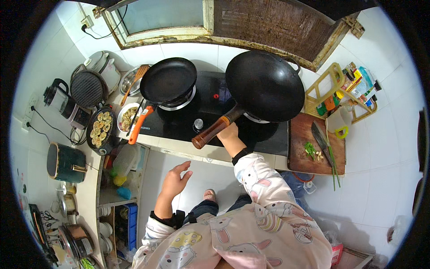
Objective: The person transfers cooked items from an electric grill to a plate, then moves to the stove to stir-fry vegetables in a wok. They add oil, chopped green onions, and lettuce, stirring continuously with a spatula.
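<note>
My right hand (230,133) reaches to the front of the black glass gas stove (208,89), beneath the wooden handle (212,132) of a large black wok (264,85). That handle hides its fingertips, so whatever they touch is out of sight. The wok rests on the right burner. Held in the air before the counter, my left hand (176,180) is empty, fingers apart. A black frying pan (169,80) with an orange handle (141,124) sits on the left burner. Between the two handles shows a silver stove knob (198,124).
Right of the stove, a wooden cutting board (299,143) carries a knife (321,141), garlic cloves and greens; a spice rack (320,89) stands behind. To the left are a plate of food (128,117), a pan of browned slices (101,129), a wooden spatula (134,83) and a blender (62,105).
</note>
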Motion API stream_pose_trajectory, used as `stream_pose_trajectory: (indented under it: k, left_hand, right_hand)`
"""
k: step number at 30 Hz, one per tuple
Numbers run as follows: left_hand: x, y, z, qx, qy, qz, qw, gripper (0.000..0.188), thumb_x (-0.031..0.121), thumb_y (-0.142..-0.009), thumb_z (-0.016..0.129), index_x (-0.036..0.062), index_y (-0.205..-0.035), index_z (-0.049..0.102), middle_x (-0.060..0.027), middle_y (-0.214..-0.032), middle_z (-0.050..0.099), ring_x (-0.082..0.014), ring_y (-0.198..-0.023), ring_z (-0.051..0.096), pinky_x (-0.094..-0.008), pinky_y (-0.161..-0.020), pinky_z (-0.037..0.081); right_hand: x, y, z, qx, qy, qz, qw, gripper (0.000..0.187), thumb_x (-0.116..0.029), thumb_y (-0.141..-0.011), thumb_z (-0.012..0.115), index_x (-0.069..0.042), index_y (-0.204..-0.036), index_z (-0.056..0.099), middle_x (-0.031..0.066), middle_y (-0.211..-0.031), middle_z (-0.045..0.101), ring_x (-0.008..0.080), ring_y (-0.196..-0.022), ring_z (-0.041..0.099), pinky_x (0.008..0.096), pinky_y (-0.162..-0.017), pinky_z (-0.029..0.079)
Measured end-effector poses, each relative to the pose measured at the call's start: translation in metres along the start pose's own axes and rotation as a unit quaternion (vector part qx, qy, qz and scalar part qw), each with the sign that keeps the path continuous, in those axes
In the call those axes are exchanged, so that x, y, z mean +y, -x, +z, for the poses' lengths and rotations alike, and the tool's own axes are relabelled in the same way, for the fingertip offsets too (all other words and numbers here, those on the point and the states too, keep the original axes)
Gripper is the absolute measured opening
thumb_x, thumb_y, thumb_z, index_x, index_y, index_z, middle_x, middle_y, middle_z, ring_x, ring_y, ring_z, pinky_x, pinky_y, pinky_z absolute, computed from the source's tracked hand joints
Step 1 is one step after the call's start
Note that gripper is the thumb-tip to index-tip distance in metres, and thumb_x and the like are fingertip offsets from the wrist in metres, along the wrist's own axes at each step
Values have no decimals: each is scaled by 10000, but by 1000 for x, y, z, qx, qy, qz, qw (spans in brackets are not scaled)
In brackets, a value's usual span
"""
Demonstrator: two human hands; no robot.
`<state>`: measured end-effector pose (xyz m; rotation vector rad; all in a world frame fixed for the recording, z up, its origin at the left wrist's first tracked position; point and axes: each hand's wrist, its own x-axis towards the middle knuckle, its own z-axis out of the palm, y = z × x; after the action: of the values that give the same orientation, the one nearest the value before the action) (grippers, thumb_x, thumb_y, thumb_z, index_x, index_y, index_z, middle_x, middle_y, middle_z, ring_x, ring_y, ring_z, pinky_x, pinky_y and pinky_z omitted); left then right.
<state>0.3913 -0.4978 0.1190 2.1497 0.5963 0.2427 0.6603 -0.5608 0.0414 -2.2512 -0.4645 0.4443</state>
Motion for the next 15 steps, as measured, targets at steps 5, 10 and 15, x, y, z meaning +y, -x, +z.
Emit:
stream_pose_trajectory:
  k: [5, 10, 15]
  left_hand:
    - [4, -10, -28, 41, 21, 13, 999, 343, 153, -858, 640, 14, -1168, 594, -188, -1069, 646, -281, -938, 648, -340, -797, 507]
    - [48, -38, -39, 112, 55, 92, 988, 456, 254, -850, 656, 12, -1221, 550, -190, -1108, 625, -306, -948, 641, -353, -783, 509]
    - [91, -57, -33, 96, -10, 188, 977, 594, 325, -777, 723, 8, -1240, 526, -201, -1063, 622, -332, -910, 636, -363, -756, 513]
  right_hand:
    - [16, -17, 24, -51, 165, -80, 982, 293, -341, -824, 591, -132, -1030, 596, 94, -1079, 628, 268, -1037, 603, 358, -873, 487]
    - [20, -24, 32, -72, 187, -64, 978, 275, -279, -916, 462, -114, -1109, 568, 74, -1106, 628, 226, -1069, 585, 326, -901, 453]
    - [21, -17, 31, -29, 347, -178, 920, 272, -284, -928, 466, -128, -1112, 592, 81, -1124, 631, 239, -1059, 594, 342, -890, 463]
